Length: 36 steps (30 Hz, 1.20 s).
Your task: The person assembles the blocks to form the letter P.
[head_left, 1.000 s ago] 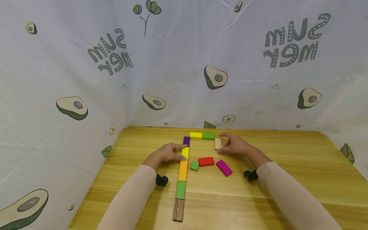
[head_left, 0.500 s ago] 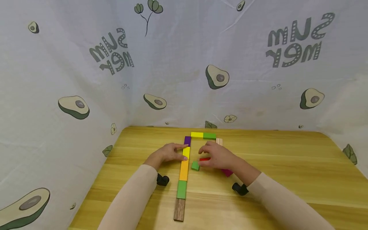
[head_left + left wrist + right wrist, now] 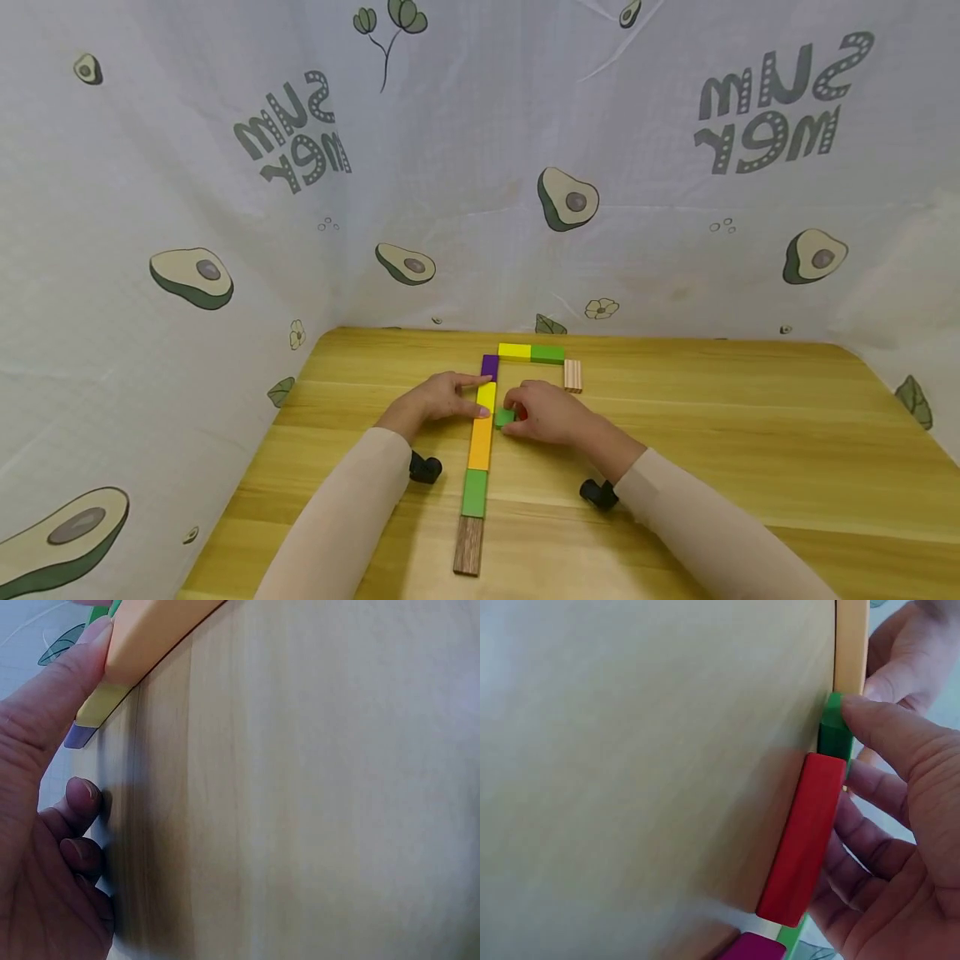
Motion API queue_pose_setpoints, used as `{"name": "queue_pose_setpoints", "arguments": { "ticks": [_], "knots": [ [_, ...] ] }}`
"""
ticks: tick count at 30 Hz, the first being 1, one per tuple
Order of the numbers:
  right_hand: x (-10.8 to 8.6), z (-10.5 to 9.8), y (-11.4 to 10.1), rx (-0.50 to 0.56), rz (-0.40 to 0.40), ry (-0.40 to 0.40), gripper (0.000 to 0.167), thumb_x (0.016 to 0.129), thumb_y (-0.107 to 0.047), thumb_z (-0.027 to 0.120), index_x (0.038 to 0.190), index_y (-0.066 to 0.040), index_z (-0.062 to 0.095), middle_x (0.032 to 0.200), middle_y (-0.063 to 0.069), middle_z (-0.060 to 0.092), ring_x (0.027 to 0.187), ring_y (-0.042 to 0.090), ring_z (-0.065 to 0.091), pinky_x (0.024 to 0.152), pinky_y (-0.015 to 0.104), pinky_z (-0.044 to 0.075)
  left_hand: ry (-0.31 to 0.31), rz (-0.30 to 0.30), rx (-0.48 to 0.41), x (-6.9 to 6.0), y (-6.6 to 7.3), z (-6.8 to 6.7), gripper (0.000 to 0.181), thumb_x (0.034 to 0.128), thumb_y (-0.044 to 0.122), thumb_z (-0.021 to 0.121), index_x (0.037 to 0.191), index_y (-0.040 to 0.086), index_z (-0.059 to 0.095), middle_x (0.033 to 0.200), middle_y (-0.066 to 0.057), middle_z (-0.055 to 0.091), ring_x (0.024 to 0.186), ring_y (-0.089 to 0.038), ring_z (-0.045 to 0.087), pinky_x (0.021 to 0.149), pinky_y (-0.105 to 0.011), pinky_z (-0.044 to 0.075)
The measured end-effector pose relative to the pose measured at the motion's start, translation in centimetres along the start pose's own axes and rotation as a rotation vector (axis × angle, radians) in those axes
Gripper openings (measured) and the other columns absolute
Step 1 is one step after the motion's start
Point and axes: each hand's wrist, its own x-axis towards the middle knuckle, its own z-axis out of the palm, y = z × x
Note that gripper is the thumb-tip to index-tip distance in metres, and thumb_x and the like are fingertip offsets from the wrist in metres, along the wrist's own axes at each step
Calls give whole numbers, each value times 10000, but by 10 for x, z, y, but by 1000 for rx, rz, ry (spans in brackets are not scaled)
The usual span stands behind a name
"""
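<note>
My right hand [image 3: 553, 414] pinches a small green block [image 3: 505, 418] between thumb and fingers, close to the right side of a column of flat blocks. In the right wrist view a red block [image 3: 802, 840] lies against that green one, under the palm, with a magenta block [image 3: 754, 946] beyond it. My left hand [image 3: 442, 396] rests its index finger and thumb on the column, by the yellow block [image 3: 487, 393]. The thumb lies where yellow meets the orange block [image 3: 479, 446]. Its other fingers hang loosely curled in the left wrist view.
A purple block [image 3: 489, 367] tops the column; a green block [image 3: 474, 493] and dark wood block [image 3: 468, 546] form its near end. Across the back run a yellow block [image 3: 514, 352] and green block [image 3: 547, 354], with a striped wooden block [image 3: 573, 376] at their right.
My right hand has left the striped wooden block, moved left and nearer, and taken hold of the small green block, which has shifted toward the column. My left hand has stayed in place.
</note>
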Motion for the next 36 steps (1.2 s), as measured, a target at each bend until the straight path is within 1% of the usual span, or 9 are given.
{"name": "queue_pose_setpoints", "arguments": {
  "ticks": [5,8,15,24,26,32,36],
  "knots": [
    [4,0,-2,30,5,3,332,911,-348,777,1136,-109,724,938,-11,679,851,130,578,836,359,548,-5,11,-2,0,-1,0,699,858,490,798,1493,402,518,1609,-131,430,1491,-342,382,1216,-579,312],
    [5,-1,-3,35,10,5,333,912,-343,778,1138,-106,721,960,3,690,873,140,598,861,379,557,-5,14,-1,0,-1,0,701,858,492,797,1494,398,517,1606,-133,433,1486,-343,390,1211,-576,321],
    [6,1,-3,29,41,6,343,911,-359,777,1145,-115,720,948,-6,681,857,134,582,847,367,552,-6,8,0,0,-1,0,702,854,496,801,1491,401,520,1611,-132,427,1495,-343,380,1215,-574,317],
    [6,4,-4,27,53,26,339,908,-364,779,1132,-118,719,931,-12,681,837,132,578,835,364,548,-5,18,-2,-1,-2,0,706,852,496,802,1492,399,520,1607,-130,434,1490,-341,387,1213,-571,322],
    [6,3,-4,44,59,19,362,903,-371,783,1151,-116,714,933,-11,688,839,130,583,842,365,552,-6,18,-5,-1,-2,0,706,852,494,803,1492,395,522,1606,-132,434,1490,-342,388,1214,-570,322],
    [3,-6,5,174,109,-27,472,878,-401,804,1231,-111,688,959,-11,696,842,132,597,839,365,562,-7,15,-2,-2,-1,0,708,848,499,805,1490,400,523,1604,-137,436,1489,-351,388,1211,-579,322],
    [-5,-17,18,164,142,-41,471,851,-416,822,1197,-121,701,1008,12,693,860,144,605,820,362,565,-7,10,-4,-2,-2,-1,704,853,497,801,1491,409,517,1607,-134,431,1493,-352,381,1214,-576,317]
  ]
}}
